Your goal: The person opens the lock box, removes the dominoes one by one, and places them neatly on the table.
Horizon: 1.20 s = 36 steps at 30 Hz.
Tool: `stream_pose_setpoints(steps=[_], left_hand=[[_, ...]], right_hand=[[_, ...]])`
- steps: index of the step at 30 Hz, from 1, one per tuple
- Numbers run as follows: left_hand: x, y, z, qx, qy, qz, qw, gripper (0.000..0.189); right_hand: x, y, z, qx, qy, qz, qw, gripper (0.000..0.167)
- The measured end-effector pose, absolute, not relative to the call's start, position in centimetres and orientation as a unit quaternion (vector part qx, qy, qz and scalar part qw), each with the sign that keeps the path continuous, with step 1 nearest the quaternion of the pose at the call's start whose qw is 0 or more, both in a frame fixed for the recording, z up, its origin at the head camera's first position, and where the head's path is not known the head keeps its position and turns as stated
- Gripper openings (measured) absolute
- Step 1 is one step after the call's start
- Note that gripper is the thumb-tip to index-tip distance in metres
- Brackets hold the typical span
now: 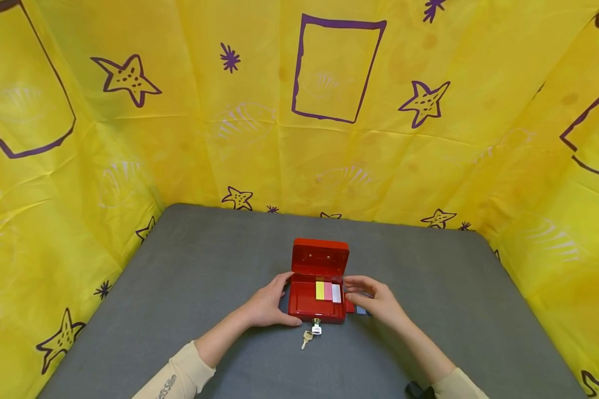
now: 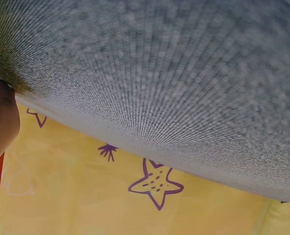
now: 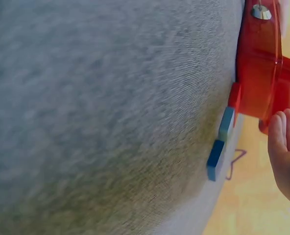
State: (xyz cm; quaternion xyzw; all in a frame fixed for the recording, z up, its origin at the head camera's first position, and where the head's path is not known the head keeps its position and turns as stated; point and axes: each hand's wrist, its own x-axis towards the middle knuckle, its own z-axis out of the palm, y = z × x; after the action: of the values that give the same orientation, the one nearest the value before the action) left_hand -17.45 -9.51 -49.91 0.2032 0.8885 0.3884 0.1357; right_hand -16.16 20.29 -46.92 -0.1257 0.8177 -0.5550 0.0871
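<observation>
A red cash box stands on the grey table with its lid raised. My left hand holds its left side, thumb at the front corner and fingers toward the back. Inside, toward the right, lie a yellow block, a pink block and a whitish block, side by side. My right hand hovers by the box's right rim. In the right wrist view its fingers look straight and nothing shows in them. Below it, a red block, a light blue block and a dark blue block stand in a row.
At the box's front, a key with a pale head sits at the lock. A brass key lies just before it. Yellow cloth with purple drawings walls the grey table at the back and sides.
</observation>
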Motion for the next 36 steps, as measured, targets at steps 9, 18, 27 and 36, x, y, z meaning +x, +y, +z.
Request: stream_pose_setpoints(steps=[9,18,27,36], left_hand=[[-17.5,-9.5,-50.0,0.205,0.887,0.391,0.132,0.104],[-17.4,-9.5,-49.7,0.202,0.888,0.389,0.137,0.104],[-17.4,-9.4,-49.6,0.202,0.889,0.389,0.137,0.103],[-17.4,-9.4,-49.7,0.205,0.888,0.389,0.136,0.103]], right_hand=[[-16.4,18.8,-46.3,-0.136,0.816,-0.553,0.105,0.038],[-16.4,17.6,-46.3,-0.151,0.804,-0.564,0.114,0.036],[-16.5,16.8,-46.1,-0.148,0.813,-0.551,0.114,0.037],[-16.5,16.1,-46.4,-0.165,0.818,-0.537,0.123,0.04]])
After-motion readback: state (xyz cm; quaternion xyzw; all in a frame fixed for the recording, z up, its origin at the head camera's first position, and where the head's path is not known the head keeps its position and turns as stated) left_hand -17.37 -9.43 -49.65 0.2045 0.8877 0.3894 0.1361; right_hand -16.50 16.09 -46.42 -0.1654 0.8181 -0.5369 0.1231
